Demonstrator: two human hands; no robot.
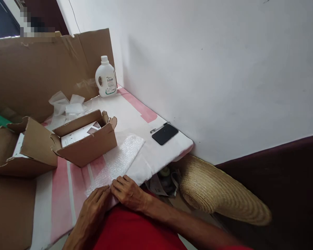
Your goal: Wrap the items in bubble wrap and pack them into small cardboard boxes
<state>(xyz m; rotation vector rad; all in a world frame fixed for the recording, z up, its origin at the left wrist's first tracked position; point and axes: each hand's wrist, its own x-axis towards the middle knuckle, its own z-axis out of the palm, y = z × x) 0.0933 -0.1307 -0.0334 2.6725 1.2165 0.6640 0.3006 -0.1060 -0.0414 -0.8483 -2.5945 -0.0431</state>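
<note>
A clear sheet of bubble wrap (125,154) lies on the tablecloth at the table's near edge. Both of my hands are at its near end, close together. The fingers of my left hand (92,208) are bent over the wrap's left corner, and those of my right hand (127,194) curl on the corner beside it. My fingertips and the pinched edge are partly hidden. Just beyond the wrap stands an open cardboard box (94,149) with a white carton (79,135) inside.
Another open cardboard box (43,152) stands at left. Crumpled plastic bags (74,104) and a white jug-shaped bottle (106,80) sit by a tall cardboard panel (54,69). A black phone (165,134) and a pen (158,128) lie near the wall. A straw hat (219,189) is below the table's right edge.
</note>
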